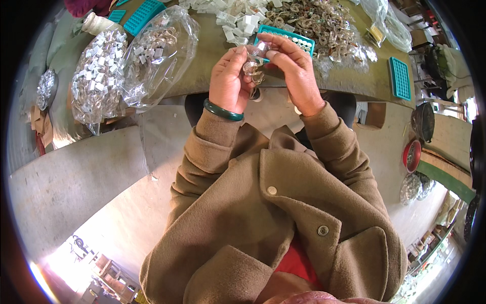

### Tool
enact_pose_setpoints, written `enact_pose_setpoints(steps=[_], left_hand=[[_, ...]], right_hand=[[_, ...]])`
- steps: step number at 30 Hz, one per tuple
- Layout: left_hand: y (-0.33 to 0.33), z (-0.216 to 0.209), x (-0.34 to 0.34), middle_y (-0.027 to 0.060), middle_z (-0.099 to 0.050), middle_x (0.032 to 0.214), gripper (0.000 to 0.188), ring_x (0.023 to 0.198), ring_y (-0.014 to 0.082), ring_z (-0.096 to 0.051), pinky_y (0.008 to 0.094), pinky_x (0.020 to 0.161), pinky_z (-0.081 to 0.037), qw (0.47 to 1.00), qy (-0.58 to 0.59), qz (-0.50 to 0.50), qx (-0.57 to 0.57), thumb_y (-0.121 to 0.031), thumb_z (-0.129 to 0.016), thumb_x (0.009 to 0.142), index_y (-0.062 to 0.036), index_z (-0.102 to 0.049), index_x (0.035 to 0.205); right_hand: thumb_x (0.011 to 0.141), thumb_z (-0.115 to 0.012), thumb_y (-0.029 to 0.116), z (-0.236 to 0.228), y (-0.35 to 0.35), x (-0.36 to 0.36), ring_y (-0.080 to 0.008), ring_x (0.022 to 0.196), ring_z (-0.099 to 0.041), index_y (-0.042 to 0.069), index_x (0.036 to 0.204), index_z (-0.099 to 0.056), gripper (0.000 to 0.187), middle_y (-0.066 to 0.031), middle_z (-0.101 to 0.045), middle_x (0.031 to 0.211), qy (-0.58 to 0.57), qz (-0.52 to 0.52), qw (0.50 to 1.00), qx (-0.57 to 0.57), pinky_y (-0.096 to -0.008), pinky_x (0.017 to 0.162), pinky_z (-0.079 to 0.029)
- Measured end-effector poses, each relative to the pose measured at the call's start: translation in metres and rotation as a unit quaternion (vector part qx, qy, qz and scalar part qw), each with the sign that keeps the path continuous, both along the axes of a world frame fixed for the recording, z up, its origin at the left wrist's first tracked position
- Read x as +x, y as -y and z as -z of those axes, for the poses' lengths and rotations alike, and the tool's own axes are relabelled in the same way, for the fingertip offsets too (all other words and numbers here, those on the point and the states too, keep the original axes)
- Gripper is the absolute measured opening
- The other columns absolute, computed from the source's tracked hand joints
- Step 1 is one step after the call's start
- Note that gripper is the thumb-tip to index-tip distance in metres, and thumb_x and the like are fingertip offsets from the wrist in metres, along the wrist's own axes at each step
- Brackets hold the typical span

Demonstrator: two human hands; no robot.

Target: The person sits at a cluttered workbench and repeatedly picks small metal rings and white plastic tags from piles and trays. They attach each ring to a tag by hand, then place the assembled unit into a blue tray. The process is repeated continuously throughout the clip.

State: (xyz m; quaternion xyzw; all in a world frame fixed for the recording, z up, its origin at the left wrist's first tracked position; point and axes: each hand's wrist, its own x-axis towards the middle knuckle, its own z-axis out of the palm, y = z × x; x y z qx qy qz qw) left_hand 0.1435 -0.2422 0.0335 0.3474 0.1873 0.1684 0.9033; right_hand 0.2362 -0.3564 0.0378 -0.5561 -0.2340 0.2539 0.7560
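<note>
Both hands meet over the table's near edge. My left hand (228, 81), with a dark green bangle (223, 110) on its wrist, is closed on a bunch of brownish, see-through looped pieces (254, 72) that dangle below its fingers. My right hand (297, 71) pinches a small clear plastic piece (261, 48) between thumb and fingers, right beside the left fingertips. The two pieces seem to touch, but I cannot tell whether they are joined. Just behind the hands sits a teal tray (310, 42) holding rows of small white round parts, partly hidden by the right hand.
A heap of similar brownish looped pieces (324, 23) covers the table's back right, beside a pile of white small blocks (243, 24). Clear bags (98, 76) of white pieces stand at left. Another teal tray (400, 78) lies at the right edge, near a plastic bag (397, 30).
</note>
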Motion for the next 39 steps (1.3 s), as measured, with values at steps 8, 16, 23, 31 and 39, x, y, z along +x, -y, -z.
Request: enact_pose_setpoints(steps=[8, 16, 23, 31, 39], left_hand=[[-0.001, -0.002, -0.002, -0.0015, -0.061, 0.077, 0.016, 0.056, 0.0032, -0.048, 0.0185, 0.047, -0.037, 0.974, -0.077, -0.018, 0.212, -0.017, -0.062, 0.095, -0.0032, -0.069, 0.096], [0.001, -0.006, -0.004, 0.0039, -0.066, 0.083, 0.013, 0.075, 0.0099, -0.06, 0.0223, 0.067, -0.049, 0.797, -0.047, -0.123, 0.589, -0.003, -0.069, 0.087, 0.0001, -0.073, 0.099], [0.0, -0.009, -0.01, 0.0045, -0.068, 0.081, 0.012, 0.064, 0.0084, -0.06, 0.0234, 0.059, -0.049, 0.808, 0.018, 0.041, 0.588, -0.004, -0.071, 0.085, -0.0032, -0.074, 0.097], [-0.012, -0.001, -0.014, -0.002, -0.067, 0.077, 0.015, 0.057, 0.0001, -0.045, 0.0165, 0.049, -0.035, 0.959, -0.082, -0.022, 0.271, -0.014, -0.07, 0.09, -0.0018, -0.073, 0.097], [-0.026, 0.025, -0.018, 0.0066, -0.064, 0.094, 0.022, 0.056, 0.0058, -0.043, 0.0183, 0.048, -0.034, 0.991, 0.081, 0.046, 0.092, -0.019, -0.057, 0.098, 0.0005, -0.061, 0.107]], right_hand=[[0.094, -0.064, 0.015, 0.004, 0.006, 0.01, -0.0049, 0.083, -0.057, -0.001, 0.104, -0.068, 0.019, -0.0005, -0.066, 0.089, 0.084, -0.006, 0.996, -0.004, -0.0218, 0.073, -0.047], [0.096, -0.062, 0.013, 0.015, 0.002, 0.01, -0.0061, 0.076, -0.057, -0.001, 0.101, -0.065, 0.016, -0.001, -0.066, 0.088, 0.079, 0.073, 0.994, -0.032, -0.0213, 0.069, -0.048], [0.091, -0.068, 0.016, 0.015, 0.01, 0.011, -0.0043, 0.067, -0.055, 0.0, 0.094, -0.069, 0.016, -0.0005, -0.063, 0.073, 0.163, 0.066, 0.966, -0.191, -0.022, 0.06, -0.046], [0.094, -0.064, 0.021, 0.009, 0.018, 0.027, -0.0068, 0.072, -0.059, 0.003, 0.094, -0.069, 0.019, 0.0003, -0.066, 0.083, -0.126, -0.126, 0.98, -0.092, -0.0237, 0.067, -0.051], [0.091, -0.069, 0.026, 0.012, 0.014, 0.014, -0.0074, 0.062, -0.059, 0.004, 0.089, -0.065, 0.022, -0.0035, -0.066, 0.08, -0.15, -0.074, 0.98, -0.104, -0.0225, 0.054, -0.052]])
